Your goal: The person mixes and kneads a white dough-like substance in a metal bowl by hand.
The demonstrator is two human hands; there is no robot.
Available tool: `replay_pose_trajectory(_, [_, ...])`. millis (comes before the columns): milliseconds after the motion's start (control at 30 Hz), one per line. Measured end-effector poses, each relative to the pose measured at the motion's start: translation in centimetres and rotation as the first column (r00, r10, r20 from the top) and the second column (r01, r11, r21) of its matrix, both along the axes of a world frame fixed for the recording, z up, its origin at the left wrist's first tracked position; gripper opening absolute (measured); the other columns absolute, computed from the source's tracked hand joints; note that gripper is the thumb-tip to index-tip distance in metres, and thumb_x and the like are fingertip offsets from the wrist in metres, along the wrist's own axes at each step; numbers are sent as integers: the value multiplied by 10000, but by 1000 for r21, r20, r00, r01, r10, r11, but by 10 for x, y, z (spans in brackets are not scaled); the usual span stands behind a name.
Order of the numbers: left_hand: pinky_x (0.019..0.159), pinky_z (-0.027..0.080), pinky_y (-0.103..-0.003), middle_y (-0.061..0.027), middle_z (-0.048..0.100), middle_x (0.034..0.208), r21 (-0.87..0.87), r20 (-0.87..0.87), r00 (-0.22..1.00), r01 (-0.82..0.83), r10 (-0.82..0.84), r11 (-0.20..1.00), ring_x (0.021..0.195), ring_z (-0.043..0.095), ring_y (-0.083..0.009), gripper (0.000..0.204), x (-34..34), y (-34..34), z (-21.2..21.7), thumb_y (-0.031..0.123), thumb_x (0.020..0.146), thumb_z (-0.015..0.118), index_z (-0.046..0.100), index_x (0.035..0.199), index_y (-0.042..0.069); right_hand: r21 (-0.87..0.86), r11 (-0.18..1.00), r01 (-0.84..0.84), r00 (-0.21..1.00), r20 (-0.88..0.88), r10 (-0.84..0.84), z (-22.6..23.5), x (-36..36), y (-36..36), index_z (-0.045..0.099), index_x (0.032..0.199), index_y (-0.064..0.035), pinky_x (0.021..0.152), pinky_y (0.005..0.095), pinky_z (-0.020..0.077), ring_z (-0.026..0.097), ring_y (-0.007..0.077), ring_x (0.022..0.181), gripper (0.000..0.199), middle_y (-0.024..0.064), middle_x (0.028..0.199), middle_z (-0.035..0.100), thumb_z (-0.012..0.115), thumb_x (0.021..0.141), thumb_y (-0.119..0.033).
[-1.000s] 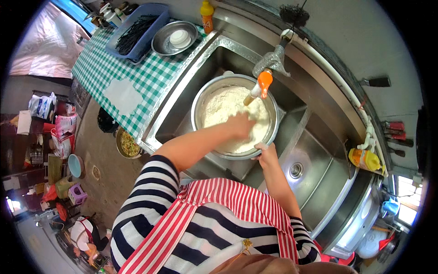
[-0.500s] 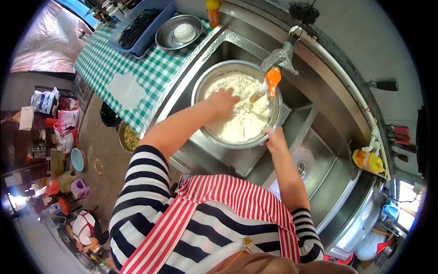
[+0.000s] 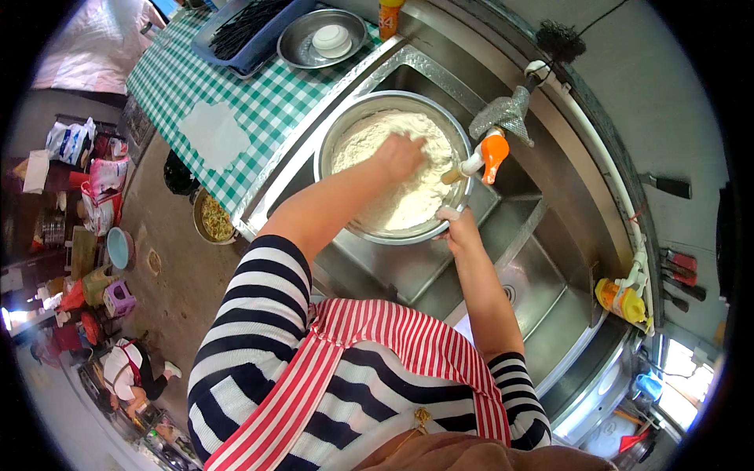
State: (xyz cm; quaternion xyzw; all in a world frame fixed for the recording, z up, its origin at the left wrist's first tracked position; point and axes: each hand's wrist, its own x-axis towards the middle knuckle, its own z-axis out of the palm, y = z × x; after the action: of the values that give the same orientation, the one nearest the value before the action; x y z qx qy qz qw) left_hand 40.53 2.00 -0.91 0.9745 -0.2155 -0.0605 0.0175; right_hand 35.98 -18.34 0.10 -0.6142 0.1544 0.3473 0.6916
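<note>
A wide metal bowl (image 3: pixel 390 238) of pale flour (image 3: pixel 363 143) stands over the left sink basin. Inside it, my left hand (image 3: pixel 402 157) is down at the flour, right of the bowl's middle. Motion smears its fingers, so their pose and anything in them do not show. My right hand (image 3: pixel 460 228) grips the bowl's rim at the near right side, thumb on top and fingers beneath. A tap with an orange handle (image 3: pixel 493 158) reaches over the bowl's right edge, its spout (image 3: pixel 452 176) above the flour.
A second sink basin (image 3: pixel 542 294) lies to the right. On the left, a green checked cloth (image 3: pixel 267 110) bears a blue bin (image 3: pixel 271 47) of dark sticks and a metal dish (image 3: pixel 294 43) with a white round container (image 3: pixel 331 41). Another person (image 3: pixel 129 373) is at the far lower left.
My left hand has swept to the right through the flour and its fingers have blurred. The bowl has shifted left relative to the tap, with my right hand still on its rim.
</note>
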Motion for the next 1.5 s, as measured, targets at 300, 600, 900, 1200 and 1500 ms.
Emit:
replay_pose_trajectory(300, [895,392,-477,-130,474,1231,-198,-470,862,-312,189,929,1164,447,-330,516,3,-70,0,281,728,567,479,1230,201,-2,969,248,968,-47,-248,7,-16,-16,505,991,-7,413,367,466,581,241,573,348,94,764,578,564,650,-40])
replay_pose_trajectory(600, [896,398,-490,-177,425,1270,-158,-690,723,-167,12,973,1124,475,-360,570,-74,-79,21,341,774,561,401,1301,195,21,914,406,911,-94,-403,-13,-66,-76,500,978,24,410,361,487,607,257,583,329,122,774,587,551,660,-41])
replay_pose_trajectory(900, [896,422,-437,-217,446,1237,-138,-640,603,-699,475,702,1109,489,-356,694,-23,-89,-16,337,725,616,344,1332,140,75,949,307,949,-101,-299,-1,-97,-58,483,1040,14,422,371,526,622,265,623,403,132,806,595,581,659,-72])
replay_pose_trajectory(1200, [810,443,-491,-133,481,1170,-194,-464,871,79,-162,978,1053,511,-333,540,-92,-96,14,424,732,608,489,1214,211,49,930,364,927,-117,-356,-6,-113,-79,524,916,-18,429,364,487,605,240,597,234,98,741,587,564,687,-53])
replay_pose_trajectory(1500, [785,452,-516,-166,454,1187,-287,-367,920,-252,137,924,1056,495,-377,597,-160,-59,22,419,706,642,469,1242,221,-61,977,203,975,-79,-208,35,-148,-58,547,802,-12,419,275,487,590,186,545,100,75,674,580,546,704,-31])
